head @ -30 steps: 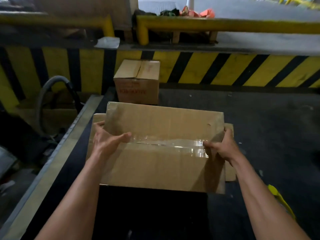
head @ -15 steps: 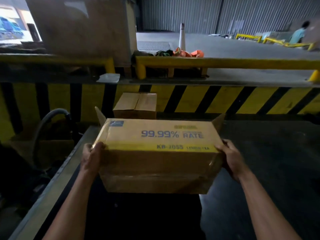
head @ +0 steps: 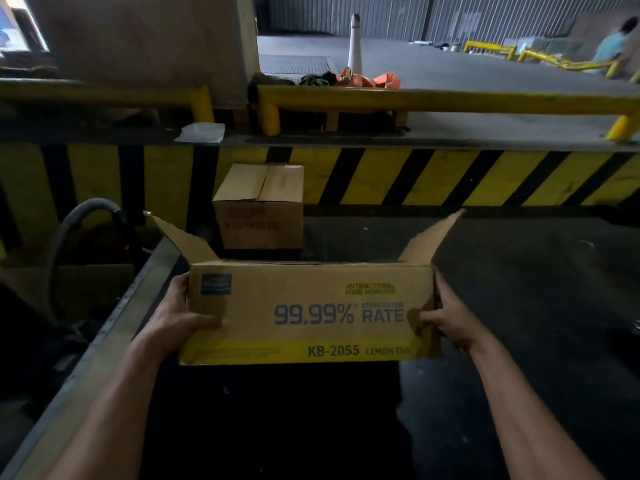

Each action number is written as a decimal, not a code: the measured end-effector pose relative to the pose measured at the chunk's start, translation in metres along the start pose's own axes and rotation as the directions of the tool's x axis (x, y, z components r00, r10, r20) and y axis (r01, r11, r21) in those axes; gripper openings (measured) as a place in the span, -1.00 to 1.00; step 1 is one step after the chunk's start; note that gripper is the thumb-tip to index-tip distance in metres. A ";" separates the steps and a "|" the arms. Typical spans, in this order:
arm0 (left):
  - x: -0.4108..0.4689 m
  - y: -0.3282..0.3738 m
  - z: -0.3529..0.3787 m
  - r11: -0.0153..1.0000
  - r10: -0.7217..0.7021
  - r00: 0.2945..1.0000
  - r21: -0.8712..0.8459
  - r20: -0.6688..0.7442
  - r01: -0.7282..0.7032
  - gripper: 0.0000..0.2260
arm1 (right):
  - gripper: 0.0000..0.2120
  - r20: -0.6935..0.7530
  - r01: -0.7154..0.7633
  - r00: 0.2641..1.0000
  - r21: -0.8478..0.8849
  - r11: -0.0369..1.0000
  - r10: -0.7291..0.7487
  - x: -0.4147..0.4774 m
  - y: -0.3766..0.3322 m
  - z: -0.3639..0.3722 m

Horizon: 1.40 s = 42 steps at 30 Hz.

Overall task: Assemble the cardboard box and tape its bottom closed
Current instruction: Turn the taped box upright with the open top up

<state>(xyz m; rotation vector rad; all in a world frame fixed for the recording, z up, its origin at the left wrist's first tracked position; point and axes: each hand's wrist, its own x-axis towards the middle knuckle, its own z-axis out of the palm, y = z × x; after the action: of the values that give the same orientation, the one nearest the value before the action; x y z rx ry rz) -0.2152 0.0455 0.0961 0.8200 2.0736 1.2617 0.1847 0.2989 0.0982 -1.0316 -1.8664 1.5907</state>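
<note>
The cardboard box (head: pixel 311 313) stands upright in front of me, its printed side with "99.99% RATE" and a yellow band facing me. Its top is open, and the two end flaps stick up and outward. My left hand (head: pixel 180 317) grips the box's left end, thumb on the front face. My right hand (head: pixel 450 320) grips the right end the same way. The taped bottom faces down and is hidden. No tape roll is in sight.
A second, closed cardboard box (head: pixel 259 206) stands just behind the held one, against the yellow-and-black striped dock wall (head: pixel 450 178). A metal edge (head: pixel 104 334) runs along the left, with a grey hose (head: pixel 69 233) beyond it. Yellow rails (head: pixel 415 98) sit above. A person (head: pixel 616 43) sits far right.
The box has been turned over from its taped bottom facing up to standing upright with its open top up. Both hands moved from the tape seam to the box's ends.
</note>
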 end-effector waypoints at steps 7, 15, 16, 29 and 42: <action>0.003 0.012 0.009 0.998 0.063 0.982 0.005 -0.178 -0.064 0.29 | 0.11 -0.194 -0.016 0.981 -0.103 0.995 -0.004 0.000 0.013 0.000; 0.004 0.000 0.012 0.986 0.144 0.978 0.103 -0.153 -0.129 -0.04 | -0.02 -0.183 0.016 0.982 -0.167 0.986 -0.047 -0.013 0.016 0.007; 0.003 -0.007 0.015 0.987 0.136 0.976 0.113 -0.168 -0.118 -0.07 | -0.07 -0.202 0.017 0.978 -0.187 0.982 -0.056 -0.015 0.021 0.010; -0.038 -0.103 0.066 0.903 0.076 0.991 0.430 -0.111 -0.021 -0.26 | -0.23 -0.035 -0.082 0.996 -0.584 0.807 0.076 -0.033 0.103 0.054; -0.045 -0.096 0.071 0.664 0.252 0.963 0.742 -0.100 -0.097 -0.38 | -0.26 -0.074 -0.197 0.979 -0.586 0.786 0.190 -0.038 0.087 0.060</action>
<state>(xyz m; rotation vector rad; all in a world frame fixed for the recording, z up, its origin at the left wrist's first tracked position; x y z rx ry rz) -0.1541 0.0167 -0.0120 1.3079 2.7672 0.5475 0.1822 0.2356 0.0056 -1.5292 -2.3857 1.0924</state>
